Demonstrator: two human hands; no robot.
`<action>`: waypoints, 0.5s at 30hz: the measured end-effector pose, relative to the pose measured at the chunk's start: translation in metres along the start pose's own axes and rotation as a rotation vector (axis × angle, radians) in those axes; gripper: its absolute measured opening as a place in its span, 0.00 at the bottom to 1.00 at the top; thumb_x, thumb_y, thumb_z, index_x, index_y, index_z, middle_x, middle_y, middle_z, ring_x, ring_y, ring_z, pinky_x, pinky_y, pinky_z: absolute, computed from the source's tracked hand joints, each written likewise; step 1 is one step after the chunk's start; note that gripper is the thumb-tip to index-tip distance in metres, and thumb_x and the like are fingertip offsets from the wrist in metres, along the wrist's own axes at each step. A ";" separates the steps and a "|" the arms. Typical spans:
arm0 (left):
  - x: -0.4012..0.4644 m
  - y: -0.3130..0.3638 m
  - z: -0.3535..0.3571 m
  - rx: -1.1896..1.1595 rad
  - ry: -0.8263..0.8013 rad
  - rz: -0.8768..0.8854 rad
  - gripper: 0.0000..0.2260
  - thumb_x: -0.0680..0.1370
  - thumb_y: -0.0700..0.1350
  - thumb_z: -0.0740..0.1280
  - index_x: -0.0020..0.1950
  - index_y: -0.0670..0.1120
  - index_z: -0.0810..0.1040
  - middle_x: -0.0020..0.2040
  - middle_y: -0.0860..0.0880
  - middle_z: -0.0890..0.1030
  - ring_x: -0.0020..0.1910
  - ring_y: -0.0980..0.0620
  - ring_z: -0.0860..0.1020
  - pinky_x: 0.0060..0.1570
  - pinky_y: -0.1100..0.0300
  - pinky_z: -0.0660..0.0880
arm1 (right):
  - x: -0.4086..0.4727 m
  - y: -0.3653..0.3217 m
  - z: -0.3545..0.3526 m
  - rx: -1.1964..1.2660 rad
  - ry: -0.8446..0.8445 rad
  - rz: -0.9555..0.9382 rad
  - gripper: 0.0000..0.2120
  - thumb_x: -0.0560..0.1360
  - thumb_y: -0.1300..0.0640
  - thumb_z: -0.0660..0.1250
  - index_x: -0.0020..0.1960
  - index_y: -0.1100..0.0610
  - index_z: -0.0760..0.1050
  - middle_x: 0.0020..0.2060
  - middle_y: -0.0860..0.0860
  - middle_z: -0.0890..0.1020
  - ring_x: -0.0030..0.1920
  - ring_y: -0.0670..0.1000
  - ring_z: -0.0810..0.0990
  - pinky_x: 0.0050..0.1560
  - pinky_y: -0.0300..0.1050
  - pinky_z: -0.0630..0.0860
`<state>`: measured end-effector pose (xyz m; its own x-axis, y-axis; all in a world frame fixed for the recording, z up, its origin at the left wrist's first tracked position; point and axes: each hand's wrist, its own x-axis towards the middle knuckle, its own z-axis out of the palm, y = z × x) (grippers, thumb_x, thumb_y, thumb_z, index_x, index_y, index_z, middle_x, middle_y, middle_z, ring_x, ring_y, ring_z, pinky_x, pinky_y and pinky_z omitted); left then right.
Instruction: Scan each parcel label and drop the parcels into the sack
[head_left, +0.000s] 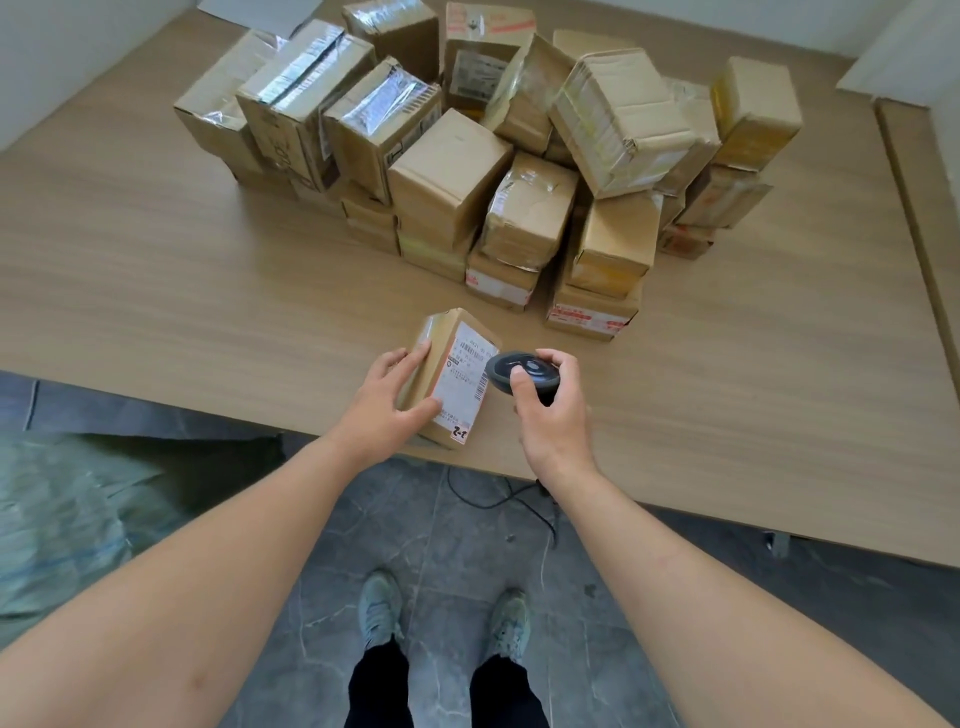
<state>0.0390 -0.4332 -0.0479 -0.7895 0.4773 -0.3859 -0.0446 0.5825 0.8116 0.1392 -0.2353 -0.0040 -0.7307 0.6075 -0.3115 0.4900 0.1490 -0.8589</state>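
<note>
A small cardboard parcel (441, 343) with a white label (464, 382) facing up lies near the front edge of the wooden table (208, 291). My left hand (387, 402) grips its left side, thumb on the label's lower corner. My right hand (545, 410) holds a dark handheld scanner (522, 370) just right of the label, with the thumb on top of it. A heap of several cardboard parcels (493, 150) fills the back of the table. The greenish sack (67, 514) lies on the floor at the left, below the table edge.
A black cable (498, 501) hangs below the table edge over the dark tiled floor. My two feet (441, 613) stand close to the table. White walls border the table at the back left and right.
</note>
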 end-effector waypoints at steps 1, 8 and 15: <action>0.000 -0.001 -0.002 -0.014 -0.020 -0.026 0.35 0.77 0.61 0.69 0.83 0.65 0.59 0.78 0.56 0.58 0.75 0.55 0.61 0.71 0.57 0.61 | 0.000 0.000 -0.001 -0.005 -0.006 -0.010 0.16 0.78 0.38 0.68 0.64 0.37 0.72 0.51 0.37 0.82 0.52 0.48 0.83 0.55 0.61 0.83; 0.005 0.005 -0.029 -0.123 -0.138 -0.120 0.32 0.79 0.56 0.73 0.77 0.74 0.63 0.80 0.55 0.68 0.79 0.52 0.66 0.79 0.48 0.63 | 0.001 -0.011 -0.014 -0.191 -0.126 -0.156 0.09 0.83 0.43 0.67 0.63 0.39 0.73 0.50 0.39 0.84 0.52 0.44 0.82 0.55 0.52 0.81; 0.000 0.017 -0.070 -0.048 -0.161 -0.056 0.29 0.83 0.49 0.69 0.71 0.80 0.63 0.79 0.59 0.67 0.75 0.54 0.70 0.76 0.51 0.66 | -0.004 -0.040 -0.019 -0.273 -0.275 -0.280 0.14 0.78 0.38 0.64 0.62 0.38 0.74 0.50 0.40 0.85 0.52 0.46 0.83 0.55 0.55 0.82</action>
<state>-0.0042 -0.4693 -0.0037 -0.6769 0.5466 -0.4931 -0.1178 0.5808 0.8055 0.1320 -0.2284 0.0392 -0.9331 0.2913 -0.2110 0.3365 0.4997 -0.7982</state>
